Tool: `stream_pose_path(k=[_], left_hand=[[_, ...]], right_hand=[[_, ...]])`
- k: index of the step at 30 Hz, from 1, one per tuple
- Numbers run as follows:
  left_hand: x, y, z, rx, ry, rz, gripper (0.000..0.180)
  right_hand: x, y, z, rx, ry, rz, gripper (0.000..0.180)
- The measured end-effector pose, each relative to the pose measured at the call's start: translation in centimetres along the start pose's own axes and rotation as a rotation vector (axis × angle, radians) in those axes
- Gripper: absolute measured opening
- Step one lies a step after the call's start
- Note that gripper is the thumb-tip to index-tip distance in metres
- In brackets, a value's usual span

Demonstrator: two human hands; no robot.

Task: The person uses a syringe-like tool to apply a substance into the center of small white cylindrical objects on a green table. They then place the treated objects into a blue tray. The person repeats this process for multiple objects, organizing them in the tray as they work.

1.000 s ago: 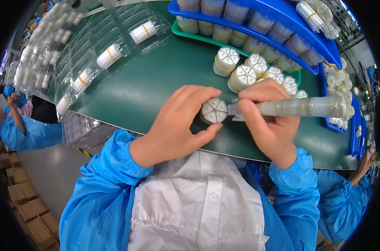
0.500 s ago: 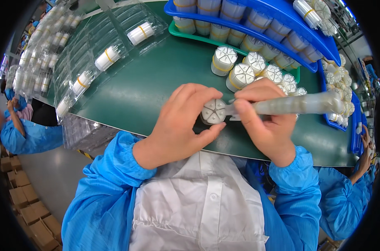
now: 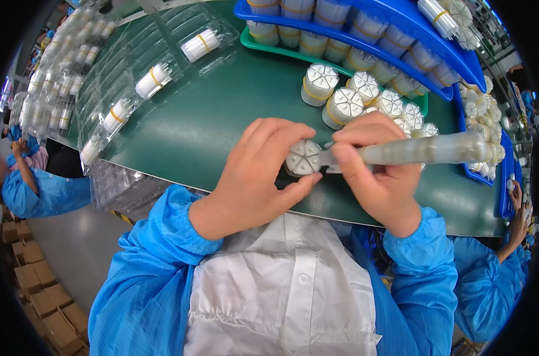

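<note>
My left hand (image 3: 251, 178) is closed around a short white cylinder bundle (image 3: 304, 156), its round end up and split into wedge-shaped segments. In my right hand (image 3: 383, 181) a long, translucent whitish tube-like tool (image 3: 438, 148) is gripped, lying nearly level and pointing left. Its narrow tip reaches the right side of the bundle's end; whether it touches cannot be made out. Just beyond my right hand, several similar bundles (image 3: 345, 107) with yellow bands stand upright on the green table (image 3: 222, 107).
A blue tray (image 3: 346, 37) full of banded bundles sits above a green tray (image 3: 281, 53) at the back. Clear plastic blister trays (image 3: 136, 62) lie at the left with bundles in them. Another blue tray (image 3: 479, 178) holds more at the right. Co-workers' blue sleeves (image 3: 47, 193) show on both sides.
My hands, the bundle and the tool keep almost the same place. The view has shifted very slightly. At the far right, a co-worker's hand has moved a little.
</note>
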State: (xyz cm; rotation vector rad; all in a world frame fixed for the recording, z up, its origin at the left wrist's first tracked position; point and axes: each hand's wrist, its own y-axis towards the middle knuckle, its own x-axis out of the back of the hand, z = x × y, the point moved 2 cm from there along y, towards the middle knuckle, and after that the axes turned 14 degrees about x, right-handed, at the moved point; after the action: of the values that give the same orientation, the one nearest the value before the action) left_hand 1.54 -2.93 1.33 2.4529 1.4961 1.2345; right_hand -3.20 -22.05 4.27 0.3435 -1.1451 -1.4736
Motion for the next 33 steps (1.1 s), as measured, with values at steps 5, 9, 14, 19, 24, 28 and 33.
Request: stream_pose_path(k=[5,9,14,19,24,28,33], left_hand=[[0.2,0.0,-0.3,0.054,-0.160,0.070,0.061],[0.1,0.1,-0.4,0.057,-0.187,0.081,0.060],[0.0,-0.1,0.2,0.099,-0.085,0.058,0.062],[0.3,0.0,-0.1,0.110,-0.226,0.116,0.061],[0.1,0.0,0.0,0.112,-0.296,0.120,0.060],[0.3,-0.1,0.5,0.152,-0.255,0.204,0.057],[2.3,-0.2,1.1,0.321,-0.166,0.178,0.057]], right_hand=[[0.0,-0.2,-0.1,-0.011,-0.001,-0.009,0.010],[-0.3,-0.3,-0.1,-0.055,0.021,0.033,0.010],[-0.3,-0.3,0.0,-0.050,0.016,0.039,0.010],[0.1,0.0,-0.3,0.003,-0.002,-0.021,0.010],[-0.4,-0.3,-0.1,-0.084,0.015,0.018,0.009],[-0.3,0.1,0.0,-0.033,-0.042,0.092,0.010],[-0.1,0.0,0.2,-0.007,-0.012,0.010,0.011]])
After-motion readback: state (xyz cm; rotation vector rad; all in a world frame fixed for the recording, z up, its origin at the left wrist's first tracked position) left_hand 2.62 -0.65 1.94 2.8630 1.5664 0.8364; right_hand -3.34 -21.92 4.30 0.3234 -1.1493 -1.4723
